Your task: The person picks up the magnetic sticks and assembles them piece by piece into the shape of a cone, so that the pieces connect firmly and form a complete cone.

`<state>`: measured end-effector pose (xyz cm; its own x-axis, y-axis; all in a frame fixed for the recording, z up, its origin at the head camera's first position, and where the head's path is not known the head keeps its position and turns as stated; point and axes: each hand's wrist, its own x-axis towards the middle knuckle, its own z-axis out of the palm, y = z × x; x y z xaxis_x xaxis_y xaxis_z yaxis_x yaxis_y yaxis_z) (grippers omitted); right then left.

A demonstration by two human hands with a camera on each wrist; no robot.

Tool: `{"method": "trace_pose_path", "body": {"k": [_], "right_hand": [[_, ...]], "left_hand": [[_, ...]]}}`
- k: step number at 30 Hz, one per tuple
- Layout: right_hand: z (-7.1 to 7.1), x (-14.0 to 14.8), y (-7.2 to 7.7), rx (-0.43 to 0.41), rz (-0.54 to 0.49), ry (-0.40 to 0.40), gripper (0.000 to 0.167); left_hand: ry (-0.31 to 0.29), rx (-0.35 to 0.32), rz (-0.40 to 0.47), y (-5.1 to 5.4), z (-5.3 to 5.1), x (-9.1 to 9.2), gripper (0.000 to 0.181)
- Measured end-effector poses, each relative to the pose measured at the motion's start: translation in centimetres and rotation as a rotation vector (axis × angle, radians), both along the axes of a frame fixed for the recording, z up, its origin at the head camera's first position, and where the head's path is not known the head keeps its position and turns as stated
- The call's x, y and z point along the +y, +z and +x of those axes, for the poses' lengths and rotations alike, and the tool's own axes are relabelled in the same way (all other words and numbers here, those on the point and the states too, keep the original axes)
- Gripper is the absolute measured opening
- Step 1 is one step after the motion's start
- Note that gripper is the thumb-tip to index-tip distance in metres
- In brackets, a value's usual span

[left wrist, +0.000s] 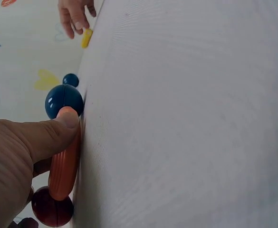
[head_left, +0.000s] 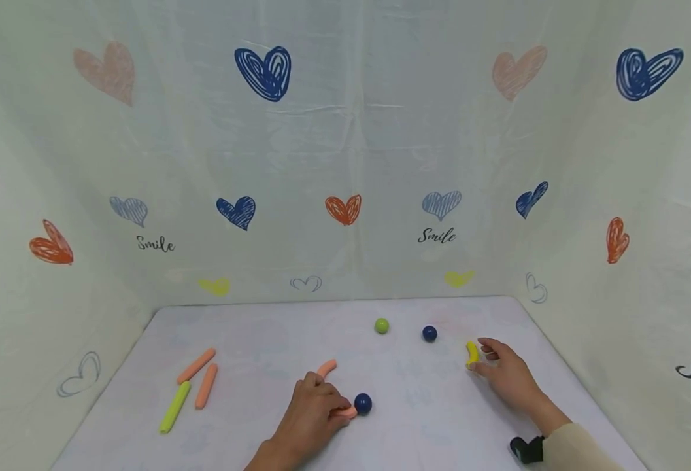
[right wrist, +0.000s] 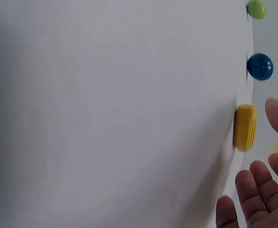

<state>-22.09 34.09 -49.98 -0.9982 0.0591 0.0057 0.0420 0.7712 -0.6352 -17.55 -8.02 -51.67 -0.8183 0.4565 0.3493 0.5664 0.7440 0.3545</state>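
Tabletop [head_left: 421, 418], orange stick [left wrist: 65, 166] in left hand [head_left: 310, 411]

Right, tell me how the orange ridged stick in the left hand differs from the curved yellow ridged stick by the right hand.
The left hand pinches the orange ridged stick; the right hand is beside the curved yellow ridged stick, not gripping it. The orange stick appears to touch a glossy dark blue ball; the yellow stick lies apart from any ball. Both have lengthwise grooves.

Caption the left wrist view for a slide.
Left hand holds an orange stick, a blue ball at one end, a dark red ball at the other.
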Motion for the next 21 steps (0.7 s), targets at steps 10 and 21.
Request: {"method": "trace_pose_path", "body": {"k": [10, 21], "right_hand": [[-2.7, 1.8, 0.1, -0.120, 0.026, 0.108, 0.081], [-3.3, 2.2, 0.0, -0.133, 0.026, 0.146, 0.080]], "left_hand": [[-0.011, 0.011, -0.003, 0.2, 0.1, 0.1, 0.016], [0.002, -0.011, -0.008, 0.1, 0.1, 0.1, 0.017]]}}
